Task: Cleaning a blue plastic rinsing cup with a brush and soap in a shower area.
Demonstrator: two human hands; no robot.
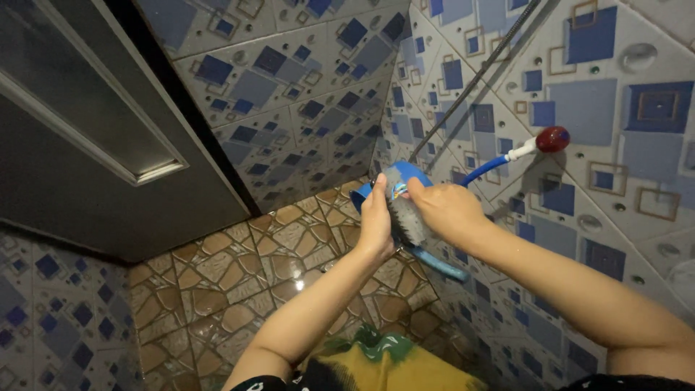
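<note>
Above the far corner of the tiled floor (pixel 239 275), where the two patterned walls meet, both hands hold a blue brush (pixel 405 210) up in the air. It has a rounded blue plastic head at the top, a dense pad of grey-white bristles running down its middle, and a curved blue handle that pokes out below the hands. A small coloured label sits near the top of the bristle pad. The bristles face the camera, and the brush stands roughly upright, tilted slightly to the right.

The left hand (pixel 376 224) lies flat against the left side of the brush, fingers straight and pressed together, pointing upward, the palm against the edge of the bristles; it is not curled around anything. The right hand (pixel 445 210) closes over the right side of the brush, fingers bent and wrapped on its back, the thumb lying across the bristles near the top.

Just behind the brush on the right wall (pixel 579 108), a blue hose with a white fitting and a dark red spray head (pixel 552 139) hangs beside a thin metal hose. A dark door (pixel 87 145) stands open on the left. Yellow and green cloth (pixel 384 366) shows at the bottom edge.
</note>
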